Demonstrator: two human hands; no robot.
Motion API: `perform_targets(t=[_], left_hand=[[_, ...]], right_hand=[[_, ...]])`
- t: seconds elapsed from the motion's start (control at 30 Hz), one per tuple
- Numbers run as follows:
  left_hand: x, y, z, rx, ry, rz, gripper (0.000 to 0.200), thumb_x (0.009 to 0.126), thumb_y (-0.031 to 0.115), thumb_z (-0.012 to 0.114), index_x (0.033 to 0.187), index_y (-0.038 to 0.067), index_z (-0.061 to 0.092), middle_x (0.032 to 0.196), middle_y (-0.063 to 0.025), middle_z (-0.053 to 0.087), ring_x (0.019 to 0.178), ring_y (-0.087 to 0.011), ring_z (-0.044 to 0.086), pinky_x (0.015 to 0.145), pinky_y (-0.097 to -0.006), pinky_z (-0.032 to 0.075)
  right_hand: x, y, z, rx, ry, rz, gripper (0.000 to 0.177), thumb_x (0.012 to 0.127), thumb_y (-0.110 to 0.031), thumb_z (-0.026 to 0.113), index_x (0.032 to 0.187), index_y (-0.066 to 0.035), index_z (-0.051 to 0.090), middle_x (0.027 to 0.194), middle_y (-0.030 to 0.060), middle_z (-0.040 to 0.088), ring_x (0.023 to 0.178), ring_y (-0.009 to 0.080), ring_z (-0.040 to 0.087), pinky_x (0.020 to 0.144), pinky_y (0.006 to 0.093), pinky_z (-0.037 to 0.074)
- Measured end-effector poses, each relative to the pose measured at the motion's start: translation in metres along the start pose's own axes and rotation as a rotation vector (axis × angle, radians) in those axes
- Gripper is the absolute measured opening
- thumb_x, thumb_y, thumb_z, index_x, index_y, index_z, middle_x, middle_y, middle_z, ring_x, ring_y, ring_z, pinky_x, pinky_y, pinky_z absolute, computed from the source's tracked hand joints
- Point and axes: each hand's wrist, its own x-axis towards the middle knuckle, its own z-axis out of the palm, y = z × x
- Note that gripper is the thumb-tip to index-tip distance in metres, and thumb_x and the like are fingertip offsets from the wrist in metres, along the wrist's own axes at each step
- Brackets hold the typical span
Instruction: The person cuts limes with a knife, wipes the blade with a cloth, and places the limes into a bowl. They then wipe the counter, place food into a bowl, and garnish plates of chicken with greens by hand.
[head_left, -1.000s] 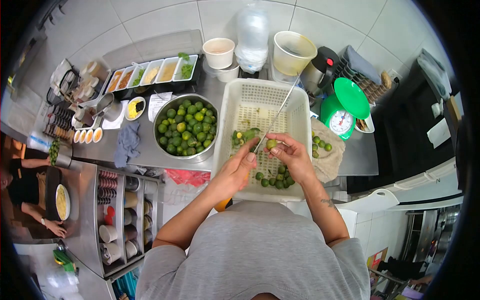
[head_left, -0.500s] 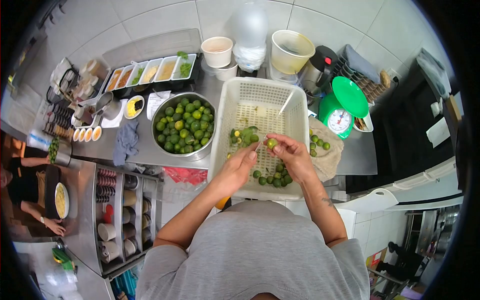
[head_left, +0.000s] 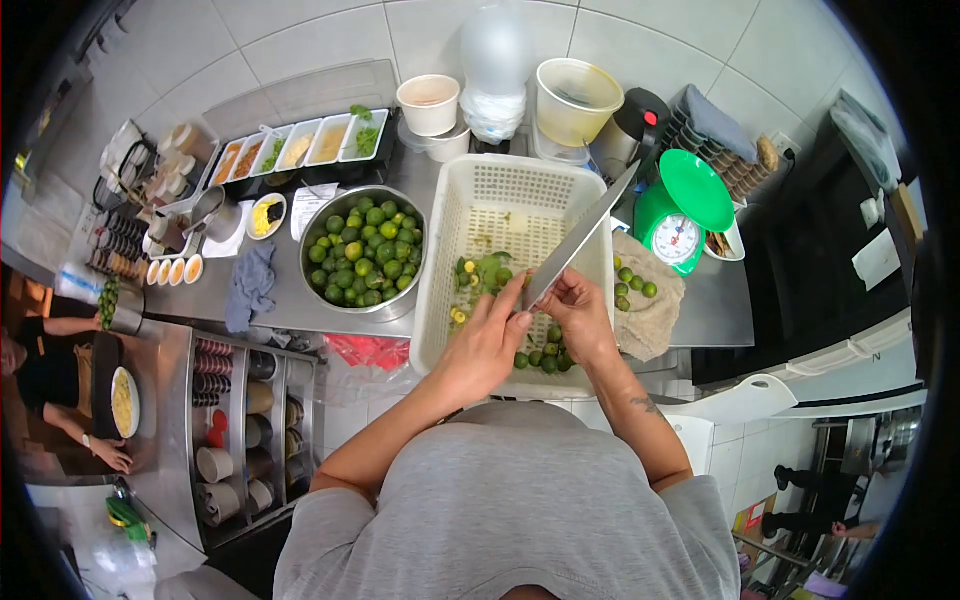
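Observation:
A large knife (head_left: 585, 232) is tilted up to the right over the white basket (head_left: 428, 300), its broad blade face showing. My left hand (head_left: 485, 340) is closed at the blade's lower end, index finger stretched along it; the handle is hidden. My right hand (head_left: 582, 322) is closed beside the blade, fingertips pinched; what they hold is hidden. Below my hands lie several green limes (head_left: 549, 364) in the basket. Leaves and yellowish trimmings (head_left: 480, 275) rest in its left part. A steel bowl (head_left: 415, 308) heaped with limes stands to the left.
More limes (head_left: 638, 284) lie on a beige cloth (head_left: 648, 325) at right, near a green scale (head_left: 690, 200). White tubs (head_left: 430, 105) stand behind the basket. Sauce trays (head_left: 328, 140) and a blue-grey cloth (head_left: 252, 285) are left. Another person (head_left: 65, 375) is at far left.
The knife has turned from edge-on to show its broad face. Both hands have come closer together, and the lime that was in my right fingers no longer shows.

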Motion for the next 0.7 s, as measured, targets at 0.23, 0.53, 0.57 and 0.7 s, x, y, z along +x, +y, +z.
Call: perform_targets(t=[0.23,0.53,0.57,0.7], left_hand=[[0.015,-0.014,0.008,-0.182,0.11,0.013,0.037,0.099,0.032,0.039,0.124,0.005,0.041,0.106,-0.0206,0.056,0.097,-0.0299,0.058,0.084,-0.0388,0.044],[0.022,-0.044,-0.046,-0.214,0.563,-0.05,0.043,0.099,0.038,0.037,0.123,0.003,0.043,0.086,-0.0079,0.052,0.052,-0.0094,0.045,0.045,-0.0248,0.036],[0.022,-0.053,-0.054,-0.194,0.613,-0.069,0.045,0.099,0.038,0.037,0.127,0.004,0.042,0.086,-0.0071,0.051,0.051,-0.008,0.043,0.043,-0.0237,0.035],[0.021,-0.078,-0.071,-0.067,0.75,-0.157,0.05,0.099,0.037,0.037,0.136,0.003,0.037,0.094,-0.0102,0.053,0.062,-0.0126,0.047,0.054,-0.0264,0.038]], right_hand=[[0.005,0.007,-0.004,0.019,-0.134,0.119,0.02,0.085,-0.003,0.062,0.104,0.0,0.06,0.089,0.0016,0.057,0.081,0.0112,0.056,0.075,0.0266,0.049],[0.013,0.035,-0.001,-1.317,-0.9,-0.092,0.03,0.076,-0.007,0.065,0.105,-0.005,0.063,0.104,0.0159,0.057,0.096,0.0347,0.058,0.084,0.042,0.048],[0.014,0.037,-0.002,-1.324,-0.879,-0.064,0.027,0.076,-0.007,0.065,0.103,-0.004,0.063,0.103,0.016,0.058,0.094,0.0339,0.059,0.083,0.0408,0.048],[0.018,0.032,-0.004,-0.989,-0.625,0.122,0.019,0.08,-0.007,0.064,0.098,0.0,0.061,0.098,0.0145,0.061,0.087,0.0281,0.062,0.078,0.0346,0.05]])
